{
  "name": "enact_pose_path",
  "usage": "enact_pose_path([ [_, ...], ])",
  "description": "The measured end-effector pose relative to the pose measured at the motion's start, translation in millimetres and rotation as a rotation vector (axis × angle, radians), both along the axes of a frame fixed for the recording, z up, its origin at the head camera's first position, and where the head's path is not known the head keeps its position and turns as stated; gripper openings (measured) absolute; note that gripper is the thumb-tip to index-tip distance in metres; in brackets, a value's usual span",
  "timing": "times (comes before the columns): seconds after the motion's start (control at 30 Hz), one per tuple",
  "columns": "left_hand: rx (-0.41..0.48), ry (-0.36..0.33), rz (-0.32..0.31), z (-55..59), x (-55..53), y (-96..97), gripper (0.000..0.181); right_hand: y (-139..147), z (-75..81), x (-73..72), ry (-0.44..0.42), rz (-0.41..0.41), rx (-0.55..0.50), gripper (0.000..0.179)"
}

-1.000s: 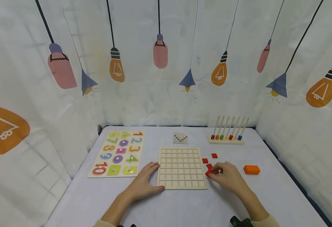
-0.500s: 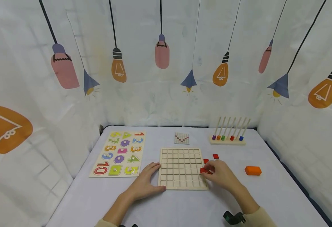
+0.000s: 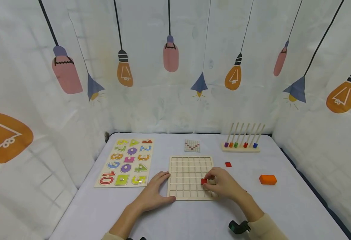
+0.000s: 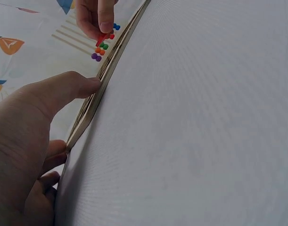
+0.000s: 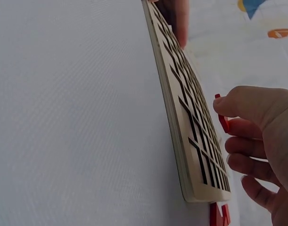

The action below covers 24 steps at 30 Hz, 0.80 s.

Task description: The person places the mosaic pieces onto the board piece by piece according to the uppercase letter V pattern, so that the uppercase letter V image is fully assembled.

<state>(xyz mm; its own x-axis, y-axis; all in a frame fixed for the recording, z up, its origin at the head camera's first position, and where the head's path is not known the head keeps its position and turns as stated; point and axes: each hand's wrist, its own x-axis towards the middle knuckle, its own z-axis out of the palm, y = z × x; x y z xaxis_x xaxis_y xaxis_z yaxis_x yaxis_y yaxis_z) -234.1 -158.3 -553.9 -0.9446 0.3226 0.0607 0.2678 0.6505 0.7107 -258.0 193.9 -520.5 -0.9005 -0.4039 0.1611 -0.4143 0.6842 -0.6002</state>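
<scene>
My right hand (image 3: 223, 184) pinches a small red square tile (image 3: 203, 181) between thumb and fingers, over the right part of a wooden grid board (image 3: 185, 169). In the right wrist view the tile (image 5: 224, 123) is tilted on its edge, with the other fingers loosely bent beside the grid. The left hand (image 3: 152, 194) rests against the board's left side, thumb at the near left corner and fingers farther up. From the left wrist, the left thumb (image 4: 70, 89) lies straight onto the board's edge. Another red tile (image 3: 228, 164) lies right of the board.
More red tiles (image 5: 214, 214) show by the board's near right corner. A number and shape puzzle (image 3: 124, 163) lies left, a small pattern card (image 3: 192, 145) behind the board. A peg stand with coloured beads (image 3: 240, 149) is at back right, an orange block (image 3: 267, 179) at right.
The right hand has picked up a red tile from beside the board and carried it left over the grid. The left hand stays at the board's left edge.
</scene>
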Motion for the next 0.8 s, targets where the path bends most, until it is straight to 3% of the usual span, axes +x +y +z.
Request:
enact_pose_path([
  [0.4,-0.013,-0.011,0.017,0.4,0.5,1.1,0.104,-21,-1.7,1.6,-0.044,0.025,-0.033,0.018],
  [0.8,-0.024,-0.011,0.014,0.8,1.1,1.2,0.103,-36,-11.9,-2.3,-0.024,0.052,0.027,0.018],
])
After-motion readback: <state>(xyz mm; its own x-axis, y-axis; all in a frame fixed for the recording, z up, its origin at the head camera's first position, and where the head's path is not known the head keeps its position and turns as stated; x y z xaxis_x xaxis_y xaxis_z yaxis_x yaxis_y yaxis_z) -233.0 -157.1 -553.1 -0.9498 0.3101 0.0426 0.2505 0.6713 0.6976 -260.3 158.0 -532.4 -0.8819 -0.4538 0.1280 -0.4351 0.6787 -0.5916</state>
